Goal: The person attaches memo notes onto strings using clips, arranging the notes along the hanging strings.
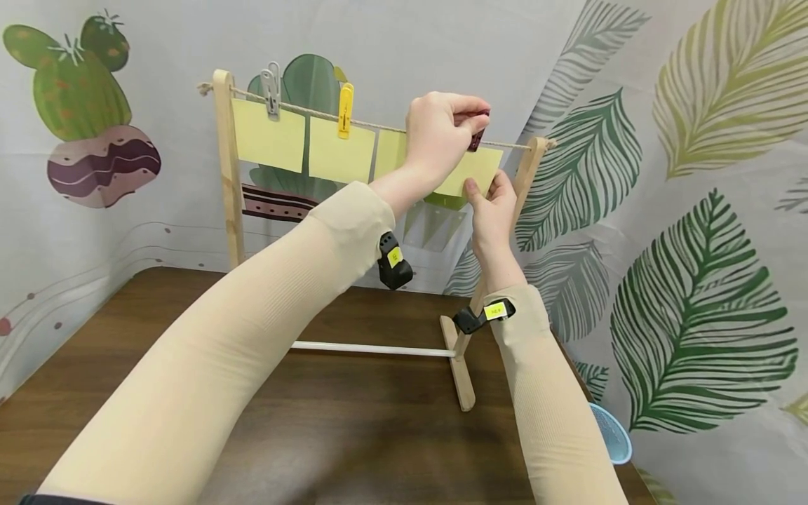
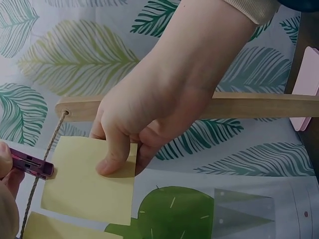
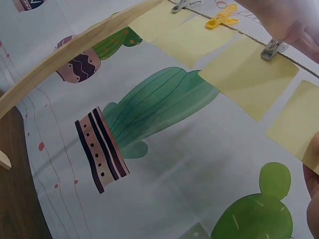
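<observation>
My left hand point(image 1: 438, 133) pinches a dark red clothespin point(image 1: 477, 139) at the rope point(image 1: 385, 127), its tip over the top edge of the rightmost yellow paper sheet point(image 2: 89, 184). With thumb and fingers, my right hand point(image 1: 495, 214) holds that sheet by its lower edge. Three more yellow sheets hang to the left. A grey clothespin point(image 1: 271, 91) grips the first, a yellow clothespin point(image 1: 345, 111) the second. On the third sheet point(image 3: 249, 74) sits another grey clothespin point(image 3: 272, 50), hidden behind my left hand in the head view.
The rope runs between two wooden posts point(image 1: 227, 175) of a stand with a white lower bar point(image 1: 372, 348) and wooden foot point(image 1: 463, 379). It stands on a brown table point(image 1: 353, 435). A light blue basket point(image 1: 611, 431) is at the right edge. Patterned cloth hangs behind.
</observation>
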### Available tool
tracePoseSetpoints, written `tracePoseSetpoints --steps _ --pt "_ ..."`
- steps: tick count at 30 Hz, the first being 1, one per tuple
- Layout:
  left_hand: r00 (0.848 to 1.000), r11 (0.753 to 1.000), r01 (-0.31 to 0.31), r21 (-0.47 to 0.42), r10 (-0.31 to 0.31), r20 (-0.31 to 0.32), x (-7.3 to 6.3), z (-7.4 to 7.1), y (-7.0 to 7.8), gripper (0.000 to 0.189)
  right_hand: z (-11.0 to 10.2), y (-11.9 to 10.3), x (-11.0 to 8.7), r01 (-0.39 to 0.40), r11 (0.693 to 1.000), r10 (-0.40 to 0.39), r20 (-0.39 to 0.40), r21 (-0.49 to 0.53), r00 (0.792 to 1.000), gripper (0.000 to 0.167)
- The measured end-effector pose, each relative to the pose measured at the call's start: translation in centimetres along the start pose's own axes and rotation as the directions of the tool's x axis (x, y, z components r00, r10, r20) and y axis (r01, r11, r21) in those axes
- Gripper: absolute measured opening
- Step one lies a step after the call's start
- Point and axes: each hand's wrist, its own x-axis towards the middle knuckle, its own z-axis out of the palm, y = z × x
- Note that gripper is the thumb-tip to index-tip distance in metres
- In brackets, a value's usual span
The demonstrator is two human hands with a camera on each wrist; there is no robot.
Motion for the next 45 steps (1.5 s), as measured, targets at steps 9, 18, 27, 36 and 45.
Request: tracePoseSetpoints --steps 9,18,27,36,45 --pt "1.0 0.999 0.003 0.035 -0.003 0.002 0.1 0.0 -0.1 0.018 0.1 0.0 0.0 -0.009 1.0 0.009 0.005 0.0 1.0 0.016" --pt "0.999 0.998 -0.039 0.058 0.04 -0.026 0.2 -0.3 0.7 0.018 0.1 0.0 -0.1 0.002 1.0 -0.002 0.011 0.002 1.0 0.015" --pt "1.0 0.997 0.002 0.081 -0.001 -0.007 -0.1 -0.2 1.1 0.018 0.1 -0.1 0.1 0.006 1.0 -0.006 0.004 0.0 1.0 0.015" --pt "1.0 0.987 0.028 0.158 -0.029 0.006 -0.3 0.2 0.6 0.02 0.0 -0.2 0.1 0.016 1.0 -0.016 0.014 0.005 1.0 0.015" --pt "0.999 0.985 0.043 0.166 -0.048 0.026 -0.5 0.3 0.3 0.028 -0.1 -0.3 -0.1 0.017 1.0 -0.016 0.033 -0.023 0.999 0.026"
